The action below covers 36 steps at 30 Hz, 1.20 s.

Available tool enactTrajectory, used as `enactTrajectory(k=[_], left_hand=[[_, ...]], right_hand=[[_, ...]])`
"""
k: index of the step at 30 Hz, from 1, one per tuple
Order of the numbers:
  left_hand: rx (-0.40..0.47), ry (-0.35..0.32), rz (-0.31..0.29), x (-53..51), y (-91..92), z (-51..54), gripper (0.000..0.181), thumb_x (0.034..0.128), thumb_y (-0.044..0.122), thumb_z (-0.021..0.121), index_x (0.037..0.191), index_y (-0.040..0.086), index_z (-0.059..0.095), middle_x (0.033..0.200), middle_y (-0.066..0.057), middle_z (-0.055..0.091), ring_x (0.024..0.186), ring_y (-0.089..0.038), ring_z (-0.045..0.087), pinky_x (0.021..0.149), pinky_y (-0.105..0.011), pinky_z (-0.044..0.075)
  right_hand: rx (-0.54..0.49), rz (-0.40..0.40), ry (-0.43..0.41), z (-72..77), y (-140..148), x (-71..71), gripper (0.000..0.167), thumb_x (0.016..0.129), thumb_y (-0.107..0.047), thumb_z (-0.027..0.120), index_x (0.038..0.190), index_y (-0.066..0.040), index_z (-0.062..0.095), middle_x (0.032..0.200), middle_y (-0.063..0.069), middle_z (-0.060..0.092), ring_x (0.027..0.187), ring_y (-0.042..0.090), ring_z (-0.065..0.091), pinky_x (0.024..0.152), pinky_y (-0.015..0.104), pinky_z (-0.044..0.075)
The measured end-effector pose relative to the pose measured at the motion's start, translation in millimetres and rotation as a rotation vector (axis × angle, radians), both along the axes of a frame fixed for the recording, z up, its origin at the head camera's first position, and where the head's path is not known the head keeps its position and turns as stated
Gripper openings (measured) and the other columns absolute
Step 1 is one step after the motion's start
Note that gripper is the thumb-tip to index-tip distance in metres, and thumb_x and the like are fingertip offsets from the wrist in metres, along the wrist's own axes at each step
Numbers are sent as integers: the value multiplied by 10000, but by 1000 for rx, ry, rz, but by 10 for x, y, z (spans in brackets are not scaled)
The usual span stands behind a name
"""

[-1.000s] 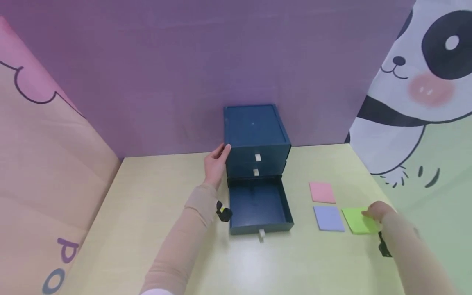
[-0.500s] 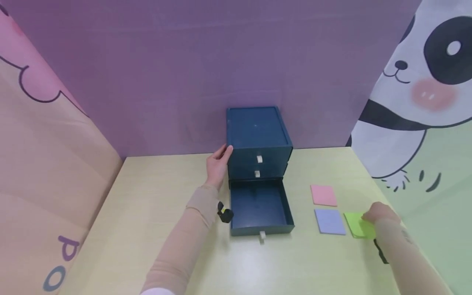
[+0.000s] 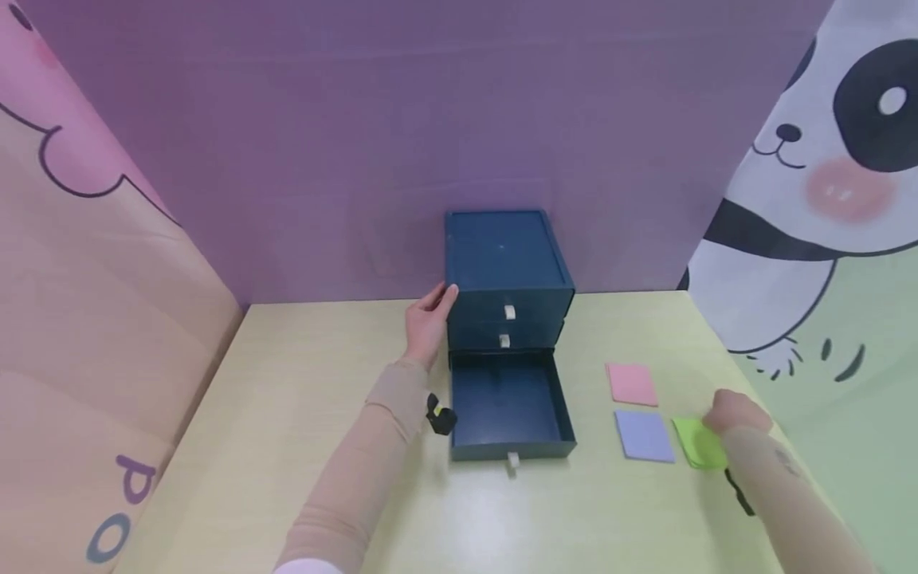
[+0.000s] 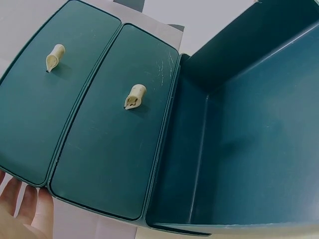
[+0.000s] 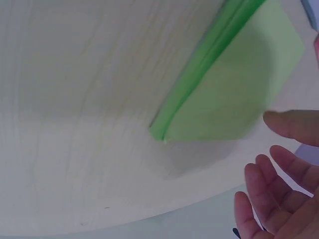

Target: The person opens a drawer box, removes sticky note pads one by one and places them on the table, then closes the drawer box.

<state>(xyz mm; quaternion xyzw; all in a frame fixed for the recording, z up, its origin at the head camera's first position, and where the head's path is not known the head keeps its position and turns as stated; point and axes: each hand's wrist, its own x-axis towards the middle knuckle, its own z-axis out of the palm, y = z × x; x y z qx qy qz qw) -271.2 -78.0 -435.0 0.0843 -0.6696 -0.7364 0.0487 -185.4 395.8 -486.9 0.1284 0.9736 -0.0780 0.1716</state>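
Note:
A dark blue drawer unit (image 3: 505, 251) stands against the back in the head view, its bottom drawer (image 3: 509, 399) pulled out. At the unit's left side, my left hand (image 3: 425, 323) touches the front corner with thumb and fingers. The left wrist view shows its fingers (image 4: 42, 214) straight against the unit's edge. My right hand (image 3: 737, 413) is over the green sticky note pad (image 3: 697, 441), whose right part the arm hides. In the right wrist view, the right hand (image 5: 289, 199) has fingers spread beside the pad (image 5: 224, 94), the thumb close to its edge; contact is unclear.
A pink sticky note pad (image 3: 631, 384) and a purple-blue one (image 3: 644, 436) lie between the drawer and the green pad. Two upper drawers with pale pull tabs (image 3: 509, 312) are closed. The tabletop (image 3: 308, 383) is bounded by a purple backdrop (image 3: 323, 159) and printed side cloths.
My right hand has shifted over the green pad, covering more of its right side. The pad's layers look slightly skewed. My left hand stays at the drawer unit; the head view has shifted slightly.

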Motion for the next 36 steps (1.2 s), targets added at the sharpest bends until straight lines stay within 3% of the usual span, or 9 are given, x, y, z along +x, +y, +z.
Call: enactTrajectory(k=[7,12,16,20,23,30,32,36], left_hand=[[10,-4,3,15,37,38,497,889,362,653,1313,117,573,1359,-57,555,1270,-202,503,1062,-351,409],[10,-8,1,12,36,44,495,891,363,650,1315,121,571,1360,-53,554,1270,-197,502,1063,-346,407],[6,-23,-8,22,31,40,505,888,382,648,1322,137,566,1376,-37,540,1284,-193,488,1069,-352,401],[0,-37,-18,37,37,32,512,886,396,645,1325,145,565,1389,-24,527,1293,-187,478,1074,-348,395],[5,-36,-16,51,42,32,513,889,392,643,1327,139,562,1393,-28,523,1298,-192,473,1077,-353,391],[18,-34,-1,45,27,38,506,887,383,648,1321,135,567,1386,-38,530,1300,-200,470,1075,-356,394],[19,-32,2,37,20,36,505,885,382,651,1317,134,570,1381,-41,535,1296,-200,473,1072,-354,397],[10,-35,4,29,6,30,502,886,386,648,1314,135,573,1381,-38,535,1294,-197,476,1071,-353,399]], right_hand=[[-28,20,56,168,-72,7,353,867,-223,531,993,106,552,942,294,610,782,384,595,635,518,481],[-110,8,78,245,-247,-59,424,908,-273,494,1070,115,547,1032,307,603,865,406,595,681,487,484],[-317,16,108,305,-512,-92,448,946,-273,472,1112,138,540,1078,325,590,907,385,600,745,470,506],[-622,23,48,373,-817,-102,511,998,-288,424,1221,169,470,1176,340,553,998,327,607,887,481,503],[-763,62,4,426,-1016,-106,526,1012,-298,404,1279,154,430,1203,306,552,1021,247,605,945,467,489],[-993,175,-23,471,-1404,-89,467,1001,-246,449,1232,159,461,1012,18,633,938,129,615,856,239,525],[-1032,227,-30,450,-1514,-64,441,996,-224,463,1197,168,479,991,13,636,932,151,620,829,202,519],[-1066,322,-82,387,-1729,3,421,994,-211,473,1159,176,499,1040,135,636,969,244,611,850,220,512]])
